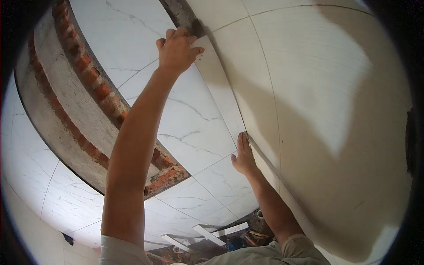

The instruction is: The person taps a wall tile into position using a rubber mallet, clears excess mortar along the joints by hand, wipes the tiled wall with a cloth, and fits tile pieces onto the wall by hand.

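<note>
A long pale skirting tile strip (221, 92) lies along the foot of the cream tiled wall (318, 79), over the edge of the white marble-veined floor tiles (187, 119). At its far end, my left hand (176, 51) is closed on the strip, with bent fingers and the thumb side over its edge. My right hand (244, 157) rests at the near end, beside the wall. Its fingers are stretched out together against the strip, and the thumb stands apart on the floor side. The undersides of both hands are hidden.
A recess with broken red brick edges (101, 91) and grey concrete (79, 101) cuts into the floor on the left. Below, near my body, white strips (210, 235) lie over a dark rough patch with pipe ends (260, 214). A bare dark gap (183, 17) follows the wall beyond my left hand.
</note>
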Demonstrator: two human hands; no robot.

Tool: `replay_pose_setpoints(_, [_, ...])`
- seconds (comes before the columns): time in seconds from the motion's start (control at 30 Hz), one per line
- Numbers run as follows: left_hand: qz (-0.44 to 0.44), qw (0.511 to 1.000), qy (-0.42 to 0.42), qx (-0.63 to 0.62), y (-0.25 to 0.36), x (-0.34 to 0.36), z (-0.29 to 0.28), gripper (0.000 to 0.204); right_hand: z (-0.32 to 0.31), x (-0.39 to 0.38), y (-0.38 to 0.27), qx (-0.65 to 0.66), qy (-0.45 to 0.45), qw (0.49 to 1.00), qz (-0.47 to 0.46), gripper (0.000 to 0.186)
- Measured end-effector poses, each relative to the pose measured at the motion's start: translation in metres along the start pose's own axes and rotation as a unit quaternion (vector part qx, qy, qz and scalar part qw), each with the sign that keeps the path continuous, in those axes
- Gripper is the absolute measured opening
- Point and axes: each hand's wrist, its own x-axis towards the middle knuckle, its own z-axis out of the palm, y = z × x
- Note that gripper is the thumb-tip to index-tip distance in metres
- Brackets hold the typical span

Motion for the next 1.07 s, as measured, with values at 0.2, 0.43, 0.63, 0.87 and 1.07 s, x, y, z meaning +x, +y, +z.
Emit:
replay_pose_setpoints(0.2, [-0.042, 0.999, -0.027, 0.017, -0.004, 0.006, 0.021, 0.045, 0.015, 0.000, -0.005, -0.005, 0.032, 0.999, -0.016, 0.104])
replay_pose_setpoints(0.43, [-0.011, 0.999, 0.012, 0.051, -0.013, 0.007, 0.032, 0.044, 0.019, 0.004, -0.008, -0.030, 0.026, 0.999, -0.002, 0.106])
replay_pose_setpoints(0.63, [-0.001, 0.996, -0.004, 0.086, -0.003, 0.010, 0.022, 0.042, 0.021, 0.002, -0.008, -0.075, 0.032, 0.997, 0.015, 0.107])
replay_pose_setpoints(0.87, [-0.024, 1.000, 0.003, 0.016, -0.010, 0.011, 0.022, 0.034, 0.016, 0.000, -0.010, -0.085, 0.048, 0.995, -0.012, 0.107])
replay_pose_setpoints(1.07, [-0.071, 0.915, -0.098, -0.385, -0.029, 0.014, 0.030, 0.052, 0.022, -0.011, -0.016, -0.025, 0.032, 0.999, -0.008, 0.107])
